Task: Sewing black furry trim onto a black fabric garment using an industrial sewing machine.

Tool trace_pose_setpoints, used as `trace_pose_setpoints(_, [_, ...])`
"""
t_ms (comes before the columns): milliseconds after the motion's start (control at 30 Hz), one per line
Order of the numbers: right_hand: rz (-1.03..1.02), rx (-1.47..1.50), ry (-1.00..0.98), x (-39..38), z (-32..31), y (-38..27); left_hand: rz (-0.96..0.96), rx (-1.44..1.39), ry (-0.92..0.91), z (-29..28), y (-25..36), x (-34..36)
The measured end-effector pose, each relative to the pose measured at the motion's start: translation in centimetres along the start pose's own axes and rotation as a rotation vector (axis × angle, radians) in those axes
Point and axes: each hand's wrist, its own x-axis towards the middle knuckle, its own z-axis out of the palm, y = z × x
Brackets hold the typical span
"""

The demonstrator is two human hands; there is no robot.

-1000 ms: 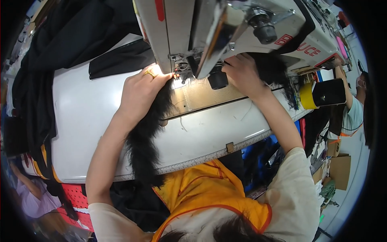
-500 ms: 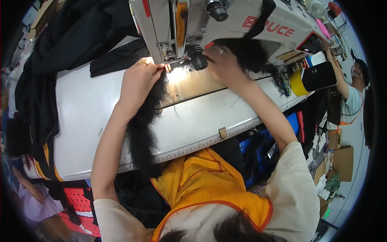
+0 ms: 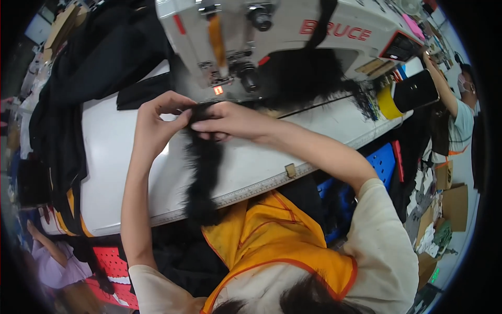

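A strip of black fur [image 3: 205, 165] hangs from my two hands, over the front edge of the white sewing table [image 3: 130, 178]. My left hand [image 3: 159, 123] pinches its upper end from the left, thumb and fingers together. From the right, my right hand [image 3: 232, 121] is closed on the same end, its thumb pointing at the left one. Both hands are just in front of the needle area of a white sewing machine [image 3: 188, 47], where a small orange-red light [image 3: 218, 90] glows. The fur between the fingertips is partly hidden.
More black fur [image 3: 308, 78] lies under the machine arm. Black cloth [image 3: 63, 115] is heaped at the left. A measuring tape [image 3: 251, 193] runs along the front edge. A yellow holder [image 3: 388, 104] with a dark phone-like slab stands right. Other people work at far right and lower left.
My right hand has come left from beside the needle area and taken hold of the fur. My left hand has drawn back toward me. The bright lamp glow at the needle has gone.
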Motion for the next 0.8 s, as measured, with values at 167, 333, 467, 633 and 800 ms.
trace_pose_setpoints(167, [-0.433, -0.944, 0.369, -0.3, -1.7, 0.7, 0.068, -0.058, 0.012, 1.2, -0.8, -0.5])
trace_pose_setpoints(333, [-0.409, -1.06, 0.349, -0.7, -3.0, 1.2, 0.22, 0.21, 0.058, 2.0, -1.5, -0.1])
trace_pose_setpoints(467, [-0.406, -1.689, 0.513, -3.1, -1.9, 0.6, 0.607, 0.609, 0.072, 3.0, -2.5, -0.2])
trace_pose_setpoints(633, [-0.853, -1.808, 0.532, -3.0, -3.6, 0.9, 0.769, 0.78, 0.04, 3.1, -1.7, 0.0])
trace_pose_setpoints(800, [-0.81, -1.566, 0.341, -2.3, -4.9, -0.1, 0.698, 0.7, 0.135, 3.2, -3.4, 0.3])
